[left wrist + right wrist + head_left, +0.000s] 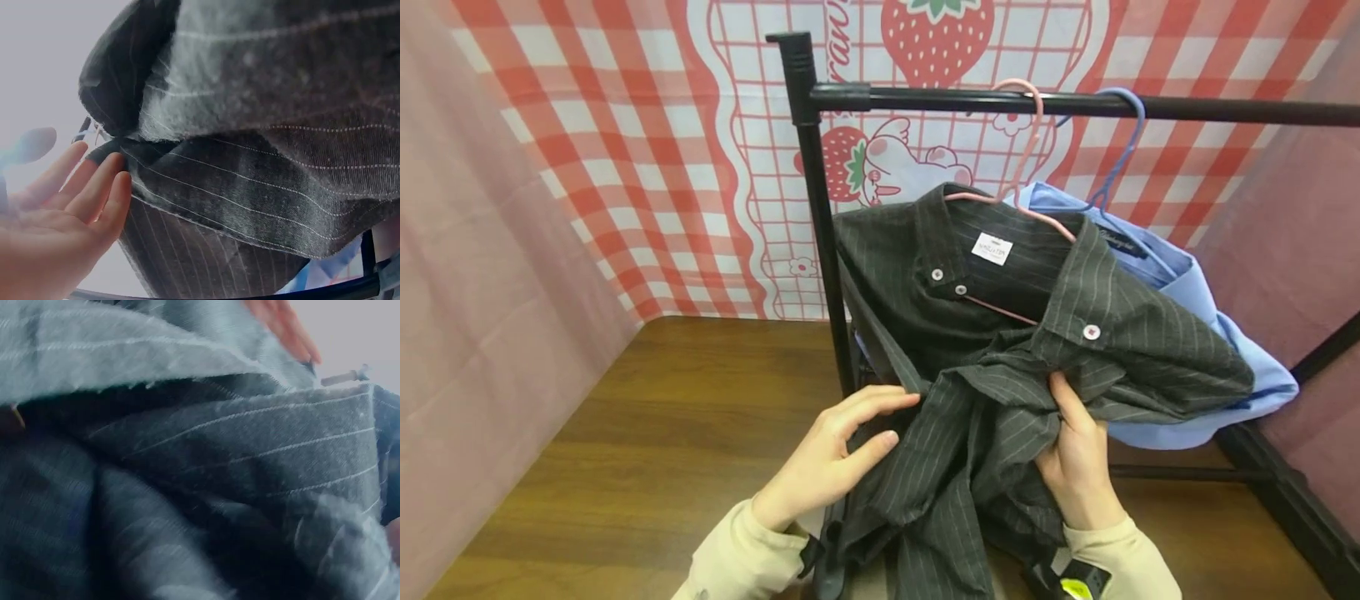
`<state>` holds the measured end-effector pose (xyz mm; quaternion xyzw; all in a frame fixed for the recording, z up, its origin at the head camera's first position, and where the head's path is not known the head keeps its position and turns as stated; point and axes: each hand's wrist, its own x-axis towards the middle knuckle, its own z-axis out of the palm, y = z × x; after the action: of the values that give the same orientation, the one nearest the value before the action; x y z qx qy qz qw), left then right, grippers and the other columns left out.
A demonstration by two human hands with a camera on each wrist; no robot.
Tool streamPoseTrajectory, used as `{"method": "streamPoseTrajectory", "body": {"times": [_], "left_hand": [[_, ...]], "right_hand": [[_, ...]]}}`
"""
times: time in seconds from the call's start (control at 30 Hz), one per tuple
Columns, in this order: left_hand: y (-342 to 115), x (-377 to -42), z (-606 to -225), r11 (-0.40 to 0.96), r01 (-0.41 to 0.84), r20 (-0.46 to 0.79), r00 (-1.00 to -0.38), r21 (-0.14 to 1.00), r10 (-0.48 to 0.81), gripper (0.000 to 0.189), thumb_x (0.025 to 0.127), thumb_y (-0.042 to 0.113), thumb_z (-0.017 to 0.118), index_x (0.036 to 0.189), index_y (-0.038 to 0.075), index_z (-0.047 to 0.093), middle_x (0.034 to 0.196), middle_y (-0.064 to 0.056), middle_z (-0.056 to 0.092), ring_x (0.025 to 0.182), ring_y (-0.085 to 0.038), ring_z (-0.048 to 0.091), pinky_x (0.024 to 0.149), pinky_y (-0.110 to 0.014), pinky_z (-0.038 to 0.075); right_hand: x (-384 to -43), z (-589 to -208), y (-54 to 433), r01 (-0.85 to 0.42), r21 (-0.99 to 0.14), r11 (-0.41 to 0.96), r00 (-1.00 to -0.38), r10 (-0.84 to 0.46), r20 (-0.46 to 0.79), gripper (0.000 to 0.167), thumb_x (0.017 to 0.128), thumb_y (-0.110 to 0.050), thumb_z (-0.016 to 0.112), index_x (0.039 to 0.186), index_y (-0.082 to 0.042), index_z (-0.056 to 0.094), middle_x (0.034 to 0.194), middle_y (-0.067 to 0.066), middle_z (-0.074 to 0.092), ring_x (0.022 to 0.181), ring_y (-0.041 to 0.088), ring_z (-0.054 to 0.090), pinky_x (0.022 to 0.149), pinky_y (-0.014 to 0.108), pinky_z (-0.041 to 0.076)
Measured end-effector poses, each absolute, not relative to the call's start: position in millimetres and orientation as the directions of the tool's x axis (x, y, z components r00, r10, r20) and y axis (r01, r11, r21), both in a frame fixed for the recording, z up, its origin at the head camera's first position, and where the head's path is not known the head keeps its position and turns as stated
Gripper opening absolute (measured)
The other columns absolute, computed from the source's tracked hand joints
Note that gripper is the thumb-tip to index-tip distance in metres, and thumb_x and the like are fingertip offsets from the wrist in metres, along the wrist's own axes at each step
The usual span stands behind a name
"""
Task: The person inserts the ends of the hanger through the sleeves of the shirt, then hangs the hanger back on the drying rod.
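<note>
A dark grey pinstriped shirt [940,433] hangs by its collar from a pink hanger [1026,150], its front bunched and folded. My right hand [1078,462] grips the bunched front, thumb on top and the other fingers hidden by cloth. On the other side, my left hand [835,454] has its fingers extended, the fingertips at the shirt's left front edge. The left wrist view shows that hand [69,219] with loosely straight fingers touching the striped cloth [237,194]. Striped folds [250,437] fill most of the right wrist view.
A black garment rack [925,100] carries both hangers. Behind the dark shirt, a light blue shirt [1210,308] hangs on a blue hanger [1123,150]. Below is a brown wooden surface [662,433]. A red checked strawberry cloth [647,167] covers the back.
</note>
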<state>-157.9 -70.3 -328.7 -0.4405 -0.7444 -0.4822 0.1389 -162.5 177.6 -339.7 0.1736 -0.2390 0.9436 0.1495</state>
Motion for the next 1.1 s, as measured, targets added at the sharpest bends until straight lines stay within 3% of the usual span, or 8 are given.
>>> {"method": "streamPoseTrajectory", "body": {"times": [0.1,0.27,0.43,0.53,0.63,0.8,0.93,1.1], "left_hand": [[-69,-156,-329,0.186,0.786,0.612,-0.584,0.589,0.534,0.035,0.086,0.006,0.057,0.121,0.009,0.056,0.123,-0.004,0.054,0.116,-0.017,0.049,0.096,-0.034,0.04],[-63,-160,-337,0.295,0.689,0.452,-0.681,0.662,0.576,0.035,0.087,0.018,0.06,0.122,0.015,0.057,0.134,0.0,0.045,0.123,-0.018,0.044,0.098,-0.041,0.038],[-52,-161,-351,0.468,0.572,0.224,-0.761,0.674,0.608,0.04,0.088,0.028,0.057,0.127,0.02,0.052,0.146,0.001,0.03,0.132,-0.023,0.032,0.102,-0.049,0.031],[-46,-163,-359,0.53,0.541,0.127,-0.768,0.652,0.628,0.043,0.09,0.033,0.054,0.13,0.019,0.049,0.149,0.001,0.023,0.134,-0.024,0.027,0.103,-0.05,0.029],[-45,-165,-363,0.556,0.524,0.066,-0.763,0.646,0.643,0.044,0.091,0.034,0.051,0.132,0.018,0.046,0.15,0.0,0.02,0.135,-0.025,0.024,0.103,-0.05,0.029],[-48,-168,-364,0.573,0.517,0.023,-0.755,0.635,0.656,0.044,0.092,0.033,0.05,0.134,0.018,0.044,0.15,-0.003,0.02,0.135,-0.026,0.026,0.103,-0.049,0.03],[-49,-168,-363,0.584,0.518,0.02,-0.758,0.624,0.652,0.045,0.092,0.032,0.051,0.134,0.016,0.044,0.149,-0.004,0.023,0.134,-0.026,0.027,0.103,-0.047,0.031],[-50,-168,-363,0.601,0.518,0.016,-0.765,0.608,0.643,0.047,0.092,0.033,0.051,0.134,0.014,0.044,0.147,-0.005,0.028,0.134,-0.024,0.027,0.104,-0.045,0.03]], "right_hand": [[-168,-346,179,-0.409,-0.398,-0.821,-0.885,0.249,0.394,0.027,0.09,0.01,0.04,0.112,0.001,0.055,0.109,0.009,0.062,0.1,0.019,0.06,0.087,0.028,0.047],[-175,-365,178,-0.501,-0.543,-0.674,-0.861,0.326,0.391,0.029,0.087,0.011,0.047,0.113,-0.001,0.052,0.111,0.005,0.059,0.102,0.015,0.058,0.089,0.026,0.046],[-183,-381,182,-0.563,-0.76,-0.325,-0.8,0.444,0.403,0.033,0.084,0.007,0.056,0.112,-0.009,0.052,0.109,-0.003,0.059,0.103,0.007,0.055,0.093,0.018,0.039],[-185,-386,187,-0.486,-0.87,-0.075,-0.782,0.482,0.396,0.035,0.083,0.002,0.06,0.115,-0.012,0.052,0.11,-0.009,0.058,0.103,0.003,0.053,0.093,0.014,0.036],[-187,-388,193,-0.396,-0.916,0.069,-0.796,0.471,0.38,0.039,0.084,-0.005,0.062,0.121,-0.008,0.049,0.112,-0.011,0.055,0.105,0.0,0.051,0.092,0.012,0.035],[-195,-387,205,-0.371,-0.922,0.113,-0.809,0.447,0.381,0.051,0.085,-0.009,0.061,0.131,-0.001,0.04,0.119,-0.01,0.05,0.111,0.0,0.046,0.094,0.01,0.032],[-203,-386,215,-0.321,-0.938,0.13,-0.822,0.454,0.345,0.054,0.086,-0.013,0.06,0.134,-0.002,0.037,0.124,-0.005,0.048,0.113,0.002,0.044,0.096,0.01,0.031],[-196,-391,222,-0.124,-0.951,0.284,-0.904,0.362,0.226,0.068,0.086,-0.027,0.061,0.141,-0.007,0.026,0.139,0.008,0.036,0.127,0.017,0.035,0.106,0.027,0.025]]}}
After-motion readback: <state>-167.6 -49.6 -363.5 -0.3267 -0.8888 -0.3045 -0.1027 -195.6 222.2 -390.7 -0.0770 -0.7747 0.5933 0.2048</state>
